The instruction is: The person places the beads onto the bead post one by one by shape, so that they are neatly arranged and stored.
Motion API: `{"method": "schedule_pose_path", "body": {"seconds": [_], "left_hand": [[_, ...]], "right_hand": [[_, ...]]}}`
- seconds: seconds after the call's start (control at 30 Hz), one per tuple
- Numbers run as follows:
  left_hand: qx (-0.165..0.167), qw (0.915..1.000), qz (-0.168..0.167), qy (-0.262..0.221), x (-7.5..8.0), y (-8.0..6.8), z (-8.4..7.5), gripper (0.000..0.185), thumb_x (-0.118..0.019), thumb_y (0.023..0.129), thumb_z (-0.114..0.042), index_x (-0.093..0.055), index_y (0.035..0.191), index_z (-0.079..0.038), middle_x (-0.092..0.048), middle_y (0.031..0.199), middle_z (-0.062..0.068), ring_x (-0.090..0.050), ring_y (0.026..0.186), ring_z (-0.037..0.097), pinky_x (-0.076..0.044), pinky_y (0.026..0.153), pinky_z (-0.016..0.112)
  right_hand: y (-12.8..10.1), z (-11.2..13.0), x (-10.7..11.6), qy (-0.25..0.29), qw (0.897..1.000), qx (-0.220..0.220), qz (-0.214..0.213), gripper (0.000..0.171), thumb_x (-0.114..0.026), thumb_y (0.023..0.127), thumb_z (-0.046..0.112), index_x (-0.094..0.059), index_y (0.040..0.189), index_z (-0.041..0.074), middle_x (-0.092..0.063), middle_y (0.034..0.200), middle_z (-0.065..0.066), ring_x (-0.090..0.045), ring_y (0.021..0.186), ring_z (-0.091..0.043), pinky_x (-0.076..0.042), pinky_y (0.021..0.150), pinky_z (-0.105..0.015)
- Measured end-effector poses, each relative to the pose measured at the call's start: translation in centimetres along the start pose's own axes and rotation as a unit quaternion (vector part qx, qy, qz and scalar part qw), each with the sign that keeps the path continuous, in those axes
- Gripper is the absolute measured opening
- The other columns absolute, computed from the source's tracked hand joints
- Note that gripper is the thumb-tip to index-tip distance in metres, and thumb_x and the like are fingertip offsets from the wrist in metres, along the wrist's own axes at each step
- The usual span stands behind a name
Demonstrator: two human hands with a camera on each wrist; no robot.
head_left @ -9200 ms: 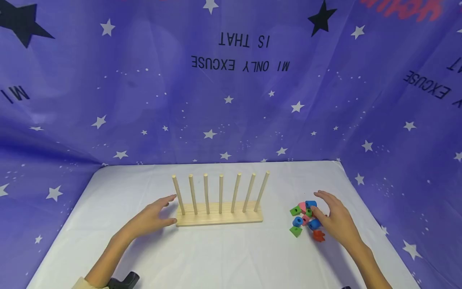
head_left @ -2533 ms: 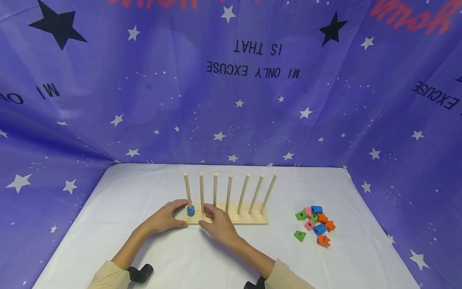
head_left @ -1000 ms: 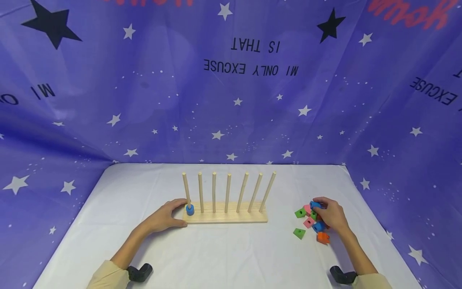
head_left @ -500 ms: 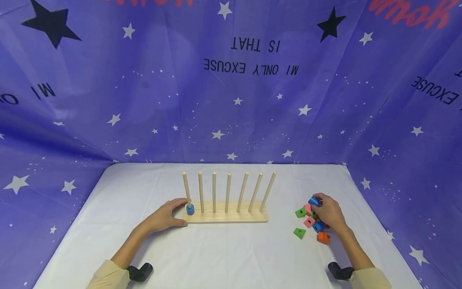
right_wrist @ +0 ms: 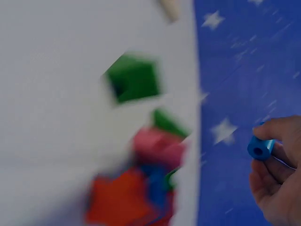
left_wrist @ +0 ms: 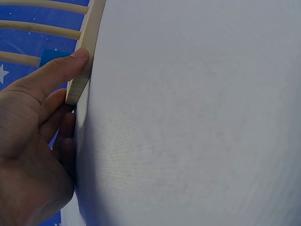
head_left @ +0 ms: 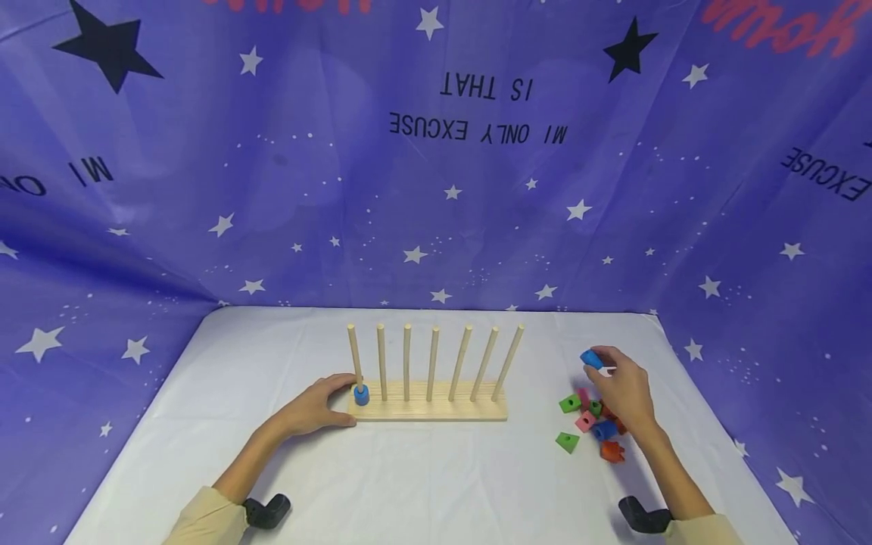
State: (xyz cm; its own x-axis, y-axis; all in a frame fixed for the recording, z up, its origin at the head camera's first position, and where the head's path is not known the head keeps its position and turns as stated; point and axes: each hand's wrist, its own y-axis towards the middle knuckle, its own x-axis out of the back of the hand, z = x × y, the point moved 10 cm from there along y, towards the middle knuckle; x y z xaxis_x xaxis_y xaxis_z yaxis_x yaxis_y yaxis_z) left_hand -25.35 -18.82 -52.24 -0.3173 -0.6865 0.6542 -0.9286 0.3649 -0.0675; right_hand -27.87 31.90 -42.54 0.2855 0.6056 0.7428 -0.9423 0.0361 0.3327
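My left hand point(head_left: 306, 409) holds the left end of a wooden peg stand point(head_left: 436, 411), a flat base with a row of upright pegs. In the left wrist view its thumb point(left_wrist: 70, 66) lies on the base's long edge, the other fingers behind the end. One blue bead point(head_left: 361, 396) sits at the bottom of the leftmost peg. Over on the right, my right hand point(head_left: 628, 387) pinches a blue cylindrical bead point(head_left: 591, 359) between thumb and fingers, raised beyond the pile. The bead's hole shows in the right wrist view.
Below the right hand lies a loose pile of wooden beads: green point(head_left: 570, 403), pink point(head_left: 585, 421), blue point(head_left: 603, 430) and orange point(head_left: 612, 452). One green bead point(head_left: 567, 442) lies apart in front. A purple star-patterned cloth point(head_left: 436, 189) surrounds the white tabletop point(head_left: 422, 484).
The right hand went from the peg stand back to the pile, took a blue bead and lifted it away. The leftmost peg, bare at first, gained a blue bead. The left hand stays on the stand.
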Motion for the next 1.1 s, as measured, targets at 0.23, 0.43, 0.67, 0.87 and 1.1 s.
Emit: {"method": "schedule_pose_path", "body": {"seconds": [0.23,0.43,0.67,0.87,1.1], "left_hand": [[-0.004,1.0,0.0,-0.002,-0.1,-0.1,-0.2,0.079,-0.085,0.078,-0.029,-0.05,0.142,0.001,-0.047,0.146,0.024,-0.037,0.135,0.048,-0.028,0.111,0.064],[-0.002,1.0,0.002,-0.003,-0.1,-0.1,-0.5,0.079,-0.086,0.078,-0.028,-0.05,0.142,0.002,-0.046,0.146,0.025,-0.037,0.135,0.049,-0.028,0.111,0.064],[-0.001,1.0,0.001,-0.003,-0.1,-0.1,-0.4,0.079,-0.086,0.078,-0.028,-0.051,0.141,0.002,-0.048,0.145,0.025,-0.038,0.135,0.049,-0.028,0.111,0.064],[0.002,1.0,0.001,-0.007,-0.2,-0.1,-0.1,0.079,-0.087,0.077,-0.029,-0.052,0.141,0.001,-0.048,0.145,0.025,-0.037,0.135,0.049,-0.028,0.11,0.065],[0.011,0.9999,-0.003,-0.009,0.1,0.0,-0.2,0.078,-0.087,0.077,-0.028,-0.053,0.141,-0.001,-0.049,0.144,0.024,-0.038,0.135,0.049,-0.028,0.111,0.065]], "right_hand": [[-0.3,8.0,3.3,0.101,0.991,0.032,-0.076,0.034,-0.076,0.09,0.013,-0.066,0.122,0.004,-0.07,0.109,-0.009,-0.064,0.102,-0.019,-0.046,0.089,-0.015],[-1.4,15.7,4.9,0.265,0.949,0.128,-0.112,0.038,-0.074,0.082,-0.014,-0.065,0.118,-0.007,-0.067,0.106,-0.011,-0.064,0.1,-0.008,-0.049,0.095,-0.018],[-1.8,22.0,3.0,0.358,0.912,0.192,-0.054,0.039,-0.069,0.081,-0.02,-0.062,0.118,-0.011,-0.066,0.108,-0.01,-0.066,0.101,-0.015,-0.051,0.096,-0.027],[-1.9,26.3,-0.1,0.399,0.892,0.211,0.005,0.036,-0.069,0.083,-0.017,-0.062,0.117,-0.01,-0.067,0.107,-0.019,-0.066,0.1,-0.017,-0.053,0.096,-0.032],[-2.5,31.1,-4.6,0.426,0.879,0.208,0.06,0.034,-0.074,0.084,-0.007,-0.063,0.117,-0.004,-0.067,0.108,-0.014,-0.065,0.1,-0.022,-0.052,0.097,-0.037]]}}
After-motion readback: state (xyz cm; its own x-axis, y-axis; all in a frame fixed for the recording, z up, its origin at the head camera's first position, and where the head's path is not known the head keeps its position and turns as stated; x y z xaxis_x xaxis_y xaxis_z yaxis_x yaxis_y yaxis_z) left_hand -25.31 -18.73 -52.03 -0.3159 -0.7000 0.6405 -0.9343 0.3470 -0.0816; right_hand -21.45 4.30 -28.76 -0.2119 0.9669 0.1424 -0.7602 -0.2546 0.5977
